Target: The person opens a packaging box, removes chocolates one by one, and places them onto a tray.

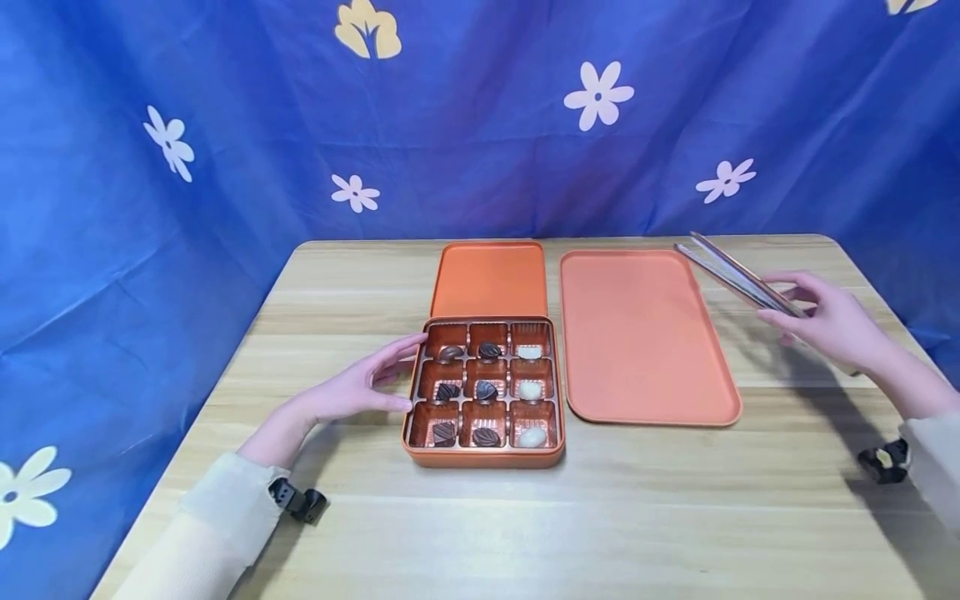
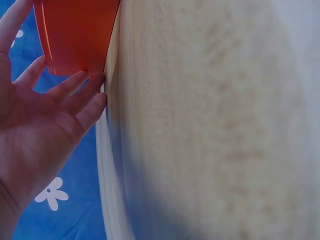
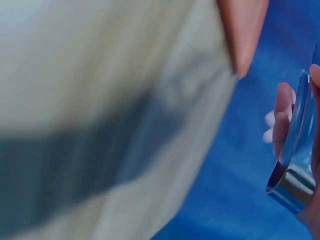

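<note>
An orange tin box (image 1: 483,459) stands on the table, split into square compartments that each hold one chocolate. Dark chocolates (image 1: 486,437) fill the left and middle columns, white chocolates (image 1: 532,437) the right one. My left hand (image 1: 358,386) touches the box's left side, thumb and fingers spread; the left wrist view shows the fingers extended at the orange wall (image 2: 77,42). Over the right part of the table, my right hand (image 1: 821,321) grips metal tongs (image 1: 750,285), tips pointing up-left and apart with nothing between them. The tongs' bent end (image 3: 295,186) shows in the right wrist view.
The box's orange lid (image 1: 491,279) lies flat behind it. A salmon-pink tray (image 1: 645,342) lies right of the box, near the tong tips. A blue flowered curtain (image 1: 480,125) hangs behind the wooden table (image 1: 495,533).
</note>
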A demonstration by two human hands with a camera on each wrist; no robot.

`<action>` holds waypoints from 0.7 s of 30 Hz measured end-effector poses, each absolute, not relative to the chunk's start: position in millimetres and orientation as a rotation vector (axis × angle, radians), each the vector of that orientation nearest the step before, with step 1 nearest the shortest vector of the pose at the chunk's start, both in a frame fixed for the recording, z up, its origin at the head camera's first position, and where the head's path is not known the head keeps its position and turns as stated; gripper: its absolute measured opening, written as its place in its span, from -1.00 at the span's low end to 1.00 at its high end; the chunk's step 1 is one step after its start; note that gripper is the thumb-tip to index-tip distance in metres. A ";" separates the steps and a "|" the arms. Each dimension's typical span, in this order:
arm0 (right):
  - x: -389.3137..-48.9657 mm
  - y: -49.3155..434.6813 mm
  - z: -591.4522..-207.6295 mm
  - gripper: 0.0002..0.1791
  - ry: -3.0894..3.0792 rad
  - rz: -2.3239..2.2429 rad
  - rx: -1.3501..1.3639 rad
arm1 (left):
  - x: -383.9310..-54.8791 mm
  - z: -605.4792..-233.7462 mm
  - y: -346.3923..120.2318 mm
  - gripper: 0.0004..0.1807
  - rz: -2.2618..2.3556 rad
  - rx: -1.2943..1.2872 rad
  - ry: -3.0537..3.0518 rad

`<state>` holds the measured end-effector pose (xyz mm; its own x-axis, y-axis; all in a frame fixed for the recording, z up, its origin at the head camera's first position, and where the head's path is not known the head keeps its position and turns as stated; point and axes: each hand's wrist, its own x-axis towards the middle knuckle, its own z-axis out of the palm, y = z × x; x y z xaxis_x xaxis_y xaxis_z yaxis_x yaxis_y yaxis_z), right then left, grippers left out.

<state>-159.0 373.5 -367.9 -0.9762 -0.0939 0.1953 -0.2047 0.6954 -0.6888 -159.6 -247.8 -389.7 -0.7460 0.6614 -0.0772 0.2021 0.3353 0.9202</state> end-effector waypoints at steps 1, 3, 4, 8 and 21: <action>-161.8 365.6 -362.2 -0.43 -2.755 1.163 0.278 | -159.8 -389.4 -247.6 0.01 1.398 0.755 2.166; -168.5 348.8 -351.2 -0.45 -2.756 1.181 0.356 | -160.2 -389.0 -246.9 0.01 1.409 0.744 2.160; -171.6 339.9 -345.7 -0.46 -2.762 1.176 0.401 | -160.3 -388.9 -246.8 0.01 1.416 0.738 2.155; -185.8 305.3 -329.4 -0.48 -2.760 1.034 0.628 | -160.7 -388.4 -247.0 0.01 1.432 0.723 2.143; -231.3 207.5 -291.6 -0.55 -2.857 0.814 1.095 | -159.3 -387.7 -245.8 0.02 1.440 0.686 2.126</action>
